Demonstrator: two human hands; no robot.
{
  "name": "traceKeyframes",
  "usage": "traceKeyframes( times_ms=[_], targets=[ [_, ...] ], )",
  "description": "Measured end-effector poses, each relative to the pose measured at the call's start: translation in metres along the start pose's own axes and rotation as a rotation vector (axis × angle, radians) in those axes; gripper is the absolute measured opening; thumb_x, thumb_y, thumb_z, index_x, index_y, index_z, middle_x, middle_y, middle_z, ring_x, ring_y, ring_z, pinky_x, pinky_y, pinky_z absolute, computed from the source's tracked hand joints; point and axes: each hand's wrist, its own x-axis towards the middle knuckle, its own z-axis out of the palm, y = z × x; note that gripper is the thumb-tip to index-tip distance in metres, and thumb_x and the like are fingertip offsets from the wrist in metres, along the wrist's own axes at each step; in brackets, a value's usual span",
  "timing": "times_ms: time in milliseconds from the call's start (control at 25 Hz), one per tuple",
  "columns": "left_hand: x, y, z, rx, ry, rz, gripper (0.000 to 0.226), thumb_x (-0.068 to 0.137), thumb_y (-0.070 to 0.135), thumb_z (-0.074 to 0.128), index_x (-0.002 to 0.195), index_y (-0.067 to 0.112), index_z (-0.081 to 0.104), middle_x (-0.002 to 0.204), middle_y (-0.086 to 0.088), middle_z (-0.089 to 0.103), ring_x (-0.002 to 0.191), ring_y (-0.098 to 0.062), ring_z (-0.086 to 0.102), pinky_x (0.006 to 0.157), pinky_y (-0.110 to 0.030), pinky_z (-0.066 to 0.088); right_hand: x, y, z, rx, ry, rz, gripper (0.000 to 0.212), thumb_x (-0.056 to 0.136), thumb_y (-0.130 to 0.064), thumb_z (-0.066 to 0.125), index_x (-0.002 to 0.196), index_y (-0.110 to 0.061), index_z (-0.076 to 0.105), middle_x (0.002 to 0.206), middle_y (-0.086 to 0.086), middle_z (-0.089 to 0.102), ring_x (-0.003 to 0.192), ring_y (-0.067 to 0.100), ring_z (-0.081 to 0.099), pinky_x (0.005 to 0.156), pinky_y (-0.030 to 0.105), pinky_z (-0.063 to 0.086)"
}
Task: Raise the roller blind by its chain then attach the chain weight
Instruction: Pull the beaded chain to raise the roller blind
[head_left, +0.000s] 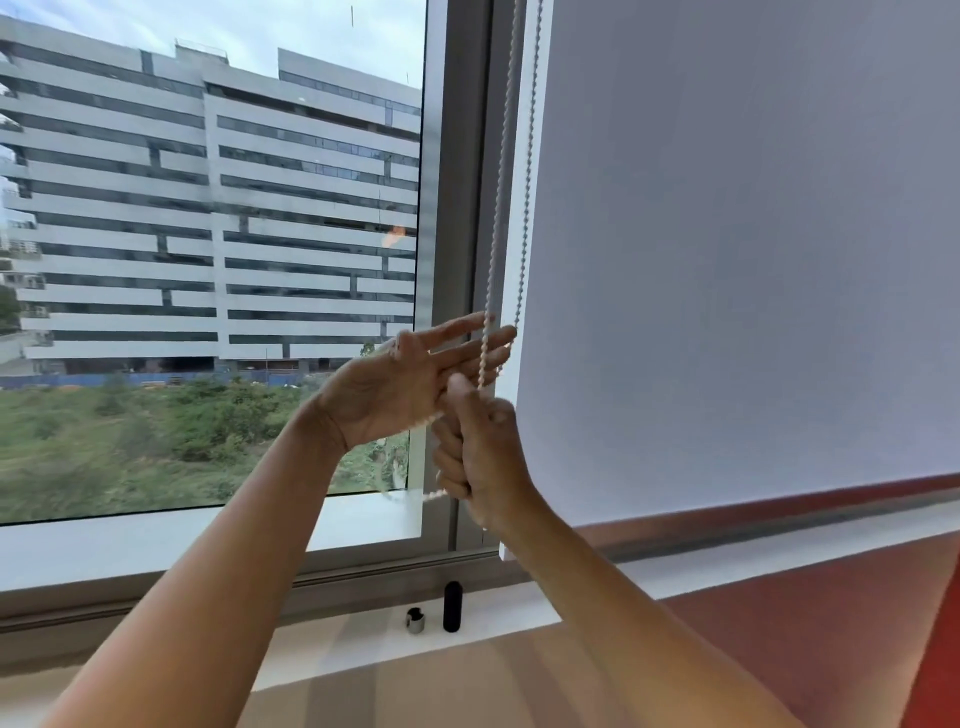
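Observation:
A white roller blind (743, 260) covers the right window pane, its bottom bar just above the sill. A white bead chain (501, 197) hangs in two strands along the blind's left edge. My right hand (480, 452) is closed in a fist around the chain below the strands. My left hand (415, 379) is flat with fingers spread, its fingertips touching the chain just above my right hand. A black cylindrical chain weight (452, 606) stands upright on the sill (156, 551) below, beside a small grey clip piece (415, 620).
The grey window frame post (457, 218) stands just left of the chain. The left pane shows a building and greenery outside. A wooden surface (441, 686) lies below the sill, and a reddish wall strip runs under the blind at right.

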Motion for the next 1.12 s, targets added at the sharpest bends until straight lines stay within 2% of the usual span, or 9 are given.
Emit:
traceKeyframes(
  times_ms=[80,160,280,400,600,800,880,960,1120],
  targets=[
    [0.011,0.01,0.019,0.194,0.069,-0.047,0.094,0.065,0.065,0.065,0.137,0.009,0.044,0.137,-0.009,0.055,0.118,-0.022,0.058,0.1,-0.035,0.047,-0.014,0.02,0.004,-0.034,0.014,0.066,0.048,0.102,-0.031,0.038,0.056,-0.02,0.031,0.039,-0.009,0.028,0.027,0.003,0.021,0.034,0.017,0.013],
    [0.025,0.018,0.041,0.266,0.09,-0.1,0.078,0.066,0.074,0.046,0.112,0.014,0.06,0.099,-0.002,0.069,0.08,-0.013,0.065,0.074,-0.026,0.055,-0.023,0.035,0.007,-0.081,0.032,0.094,0.051,0.103,-0.03,0.036,0.053,-0.021,0.028,0.04,-0.008,0.025,0.028,0.004,0.021,0.036,0.018,0.011],
    [0.041,0.015,0.061,0.244,0.329,-0.069,0.061,0.074,0.079,0.026,0.058,0.021,0.035,0.054,0.007,0.023,0.044,-0.007,0.017,0.037,-0.019,0.015,-0.025,0.043,0.004,-0.077,0.066,0.101,0.055,0.103,-0.026,0.035,0.049,-0.024,0.025,0.039,-0.009,0.023,0.027,0.004,0.018,0.036,0.013,0.01],
    [0.051,-0.01,0.064,0.352,0.659,0.123,0.057,0.083,0.065,0.047,0.063,0.022,0.014,0.054,0.004,0.013,0.042,-0.011,0.01,0.041,-0.022,0.009,-0.022,0.042,0.001,-0.037,0.086,0.107,0.061,0.104,-0.019,0.033,0.043,-0.026,0.027,0.036,-0.012,0.023,0.027,0.003,0.016,0.035,0.01,0.011],
    [0.068,-0.032,0.062,0.605,0.923,0.431,0.054,0.098,0.04,0.042,0.05,0.021,0.026,0.049,-0.002,0.023,0.036,-0.011,0.02,0.039,-0.02,0.017,-0.013,0.042,-0.012,-0.11,0.063,0.108,0.061,0.104,-0.021,0.037,0.043,-0.026,0.031,0.034,-0.014,0.024,0.026,0.002,0.018,0.035,0.01,0.014],
    [0.071,-0.045,0.047,0.667,0.939,0.509,0.053,0.094,0.037,0.038,0.044,0.026,0.027,0.043,0.005,0.023,0.036,-0.011,0.02,0.04,-0.018,0.018,0.003,0.034,-0.043,-0.4,-0.108,0.089,0.041,0.102,-0.011,0.038,0.062,-0.015,0.045,0.037,-0.014,0.046,0.035,0.0,0.039,0.044,0.016,0.032],
    [0.064,-0.059,0.044,0.729,0.957,0.509,0.054,0.094,0.035,0.037,0.042,0.019,0.031,0.042,0.001,0.025,0.038,-0.015,0.021,0.041,-0.027,0.014,0.005,0.028,-0.055,-0.178,-0.108,0.008,0.018,0.093,-0.011,0.037,0.08,-0.008,0.05,0.06,-0.015,0.057,0.053,-0.001,0.051,0.055,0.017,0.041],
    [0.057,-0.079,0.037,0.778,0.961,0.487,0.058,0.094,0.033,0.037,0.046,0.001,0.034,0.043,-0.005,0.031,0.041,-0.016,0.026,0.04,-0.036,0.016,0.007,0.022,-0.067,0.028,-0.078,-0.082,0.022,0.089,-0.02,0.037,0.098,-0.008,0.053,0.084,-0.001,0.06,0.078,0.006,0.059,0.073,0.019,0.048],
    [0.037,-0.129,0.022,0.883,0.945,0.382,0.063,0.09,0.044,0.034,0.046,-0.002,0.032,0.042,-0.006,0.03,0.039,-0.016,0.024,0.038,-0.039,0.019,0.023,-0.005,-0.068,0.138,-0.123,-0.109,0.036,0.096,-0.03,0.034,0.096,-0.009,0.063,0.085,0.007,0.066,0.084,0.022,0.062,0.084,0.034,0.048]
  ],
)
